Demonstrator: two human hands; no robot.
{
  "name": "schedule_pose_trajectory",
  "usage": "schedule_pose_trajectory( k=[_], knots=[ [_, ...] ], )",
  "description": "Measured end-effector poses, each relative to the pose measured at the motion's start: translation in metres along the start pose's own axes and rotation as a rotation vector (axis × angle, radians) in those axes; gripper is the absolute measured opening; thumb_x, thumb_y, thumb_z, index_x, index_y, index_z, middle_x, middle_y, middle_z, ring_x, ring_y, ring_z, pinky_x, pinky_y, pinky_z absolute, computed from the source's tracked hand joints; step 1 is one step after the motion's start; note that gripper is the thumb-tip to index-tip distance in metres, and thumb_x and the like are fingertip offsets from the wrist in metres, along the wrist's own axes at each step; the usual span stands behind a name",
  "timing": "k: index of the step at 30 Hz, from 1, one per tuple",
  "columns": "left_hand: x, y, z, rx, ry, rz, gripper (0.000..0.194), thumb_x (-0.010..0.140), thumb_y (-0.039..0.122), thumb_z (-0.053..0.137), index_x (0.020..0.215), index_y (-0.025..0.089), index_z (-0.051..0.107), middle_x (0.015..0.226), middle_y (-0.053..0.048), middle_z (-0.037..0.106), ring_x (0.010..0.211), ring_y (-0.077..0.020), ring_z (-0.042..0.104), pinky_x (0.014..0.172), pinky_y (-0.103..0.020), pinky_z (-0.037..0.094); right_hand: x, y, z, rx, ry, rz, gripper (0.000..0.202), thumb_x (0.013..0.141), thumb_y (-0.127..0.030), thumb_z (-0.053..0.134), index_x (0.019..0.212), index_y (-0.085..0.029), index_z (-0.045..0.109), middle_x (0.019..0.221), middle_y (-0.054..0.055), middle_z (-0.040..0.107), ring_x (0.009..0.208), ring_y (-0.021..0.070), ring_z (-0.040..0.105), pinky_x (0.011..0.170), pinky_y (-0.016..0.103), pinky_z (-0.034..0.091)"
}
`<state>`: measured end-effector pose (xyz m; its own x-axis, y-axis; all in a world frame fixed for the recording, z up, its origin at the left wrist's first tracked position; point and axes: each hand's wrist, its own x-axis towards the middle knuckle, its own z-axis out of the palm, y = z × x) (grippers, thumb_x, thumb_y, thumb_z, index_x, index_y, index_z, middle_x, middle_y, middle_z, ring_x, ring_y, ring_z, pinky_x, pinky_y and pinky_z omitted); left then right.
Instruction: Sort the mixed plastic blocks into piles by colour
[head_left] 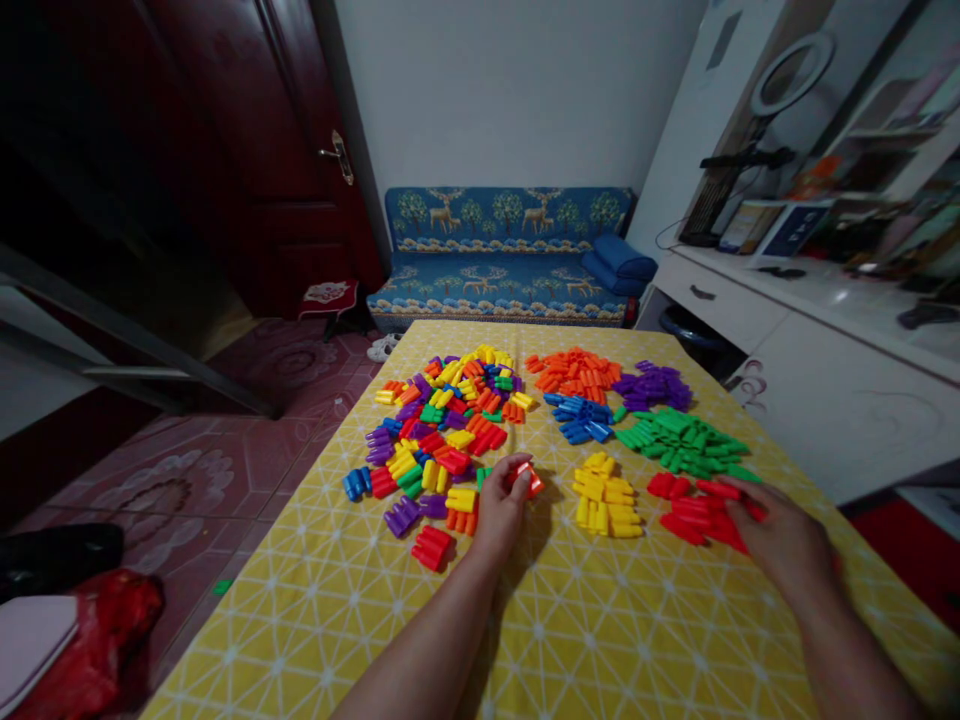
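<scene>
Fingers of the left hand [507, 492] pinch a red plastic piece [531, 480] beside the mixed pile [450, 420]; the right hand's [772, 530] grip a red piece [718, 489] over the red pile [694, 515].

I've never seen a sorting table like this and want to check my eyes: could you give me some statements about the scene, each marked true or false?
1. The left hand holds a small plastic piece. True.
2. The right hand is at the green pile. False: it is at the red pile.
3. The mixed pile lies left of the single-colour piles. True.
4. The blue pile is nearer the person than the yellow pile. False: the yellow pile is nearer.
5. A sofa stands beyond the table. True.
</scene>
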<state>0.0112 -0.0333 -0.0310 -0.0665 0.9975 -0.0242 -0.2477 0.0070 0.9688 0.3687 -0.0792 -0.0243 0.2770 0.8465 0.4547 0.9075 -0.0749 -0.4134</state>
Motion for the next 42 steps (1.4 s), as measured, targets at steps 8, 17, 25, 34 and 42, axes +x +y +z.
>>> schedule_pose_trajectory(
  k=[8, 17, 25, 34, 42],
  knots=[
    [-0.003, 0.003, 0.0, -0.056, -0.018, -0.034, 0.03, 0.074, 0.035, 0.073, 0.098, 0.017, 0.071, 0.094, -0.008, 0.071, 0.09, -0.0201, 0.064, 0.08, -0.03, 0.05, -0.003, -0.039, 0.023, -0.031, -0.092, -0.099, 0.039, 0.08, -0.049, 0.053, 0.106, -0.025, 0.071, 0.108, 0.008, 0.07, 0.098, 0.0281, 0.063, 0.084, 0.042, 0.05],
    [-0.004, 0.005, 0.0, -0.052, -0.02, -0.026, 0.032, 0.073, 0.036, 0.073, 0.098, 0.016, 0.071, 0.095, -0.009, 0.071, 0.088, -0.0198, 0.065, 0.078, -0.029, 0.051, -0.016, -0.051, 0.021, -0.194, -0.097, -0.304, 0.027, 0.081, -0.043, 0.055, 0.096, -0.03, 0.074, 0.103, 0.006, 0.068, 0.101, 0.0272, 0.056, 0.085, 0.043, 0.044],
    [-0.002, 0.002, 0.0, -0.025, -0.028, -0.014, 0.03, 0.074, 0.035, 0.073, 0.098, 0.017, 0.072, 0.095, -0.009, 0.071, 0.093, -0.0212, 0.064, 0.082, -0.031, 0.05, -0.013, -0.062, 0.022, -0.202, -0.011, -0.378, 0.026, 0.083, -0.04, 0.054, 0.092, -0.026, 0.074, 0.109, 0.005, 0.07, 0.107, 0.0287, 0.054, 0.093, 0.048, 0.039],
    [-0.002, 0.004, -0.001, -0.129, 0.023, -0.033, 0.035, 0.07, 0.019, 0.07, 0.105, 0.019, 0.071, 0.107, -0.009, 0.071, 0.099, -0.0219, 0.064, 0.088, -0.032, 0.048, -0.009, -0.067, 0.038, -0.21, -0.175, -0.413, 0.028, 0.086, -0.033, 0.047, 0.1, -0.029, 0.071, 0.116, 0.002, 0.07, 0.108, 0.0281, 0.057, 0.095, 0.052, 0.036],
    [0.001, 0.001, 0.002, -0.195, 0.06, 0.003, 0.048, 0.064, 0.022, 0.078, 0.109, 0.017, 0.064, 0.102, -0.009, 0.069, 0.095, -0.019, 0.064, 0.083, -0.03, 0.049, -0.01, -0.117, 0.029, 0.195, -0.089, -0.221, 0.023, 0.083, -0.039, 0.053, 0.085, -0.024, 0.07, 0.096, 0.008, 0.072, 0.094, 0.0274, 0.061, 0.087, 0.044, 0.047]
  ],
)
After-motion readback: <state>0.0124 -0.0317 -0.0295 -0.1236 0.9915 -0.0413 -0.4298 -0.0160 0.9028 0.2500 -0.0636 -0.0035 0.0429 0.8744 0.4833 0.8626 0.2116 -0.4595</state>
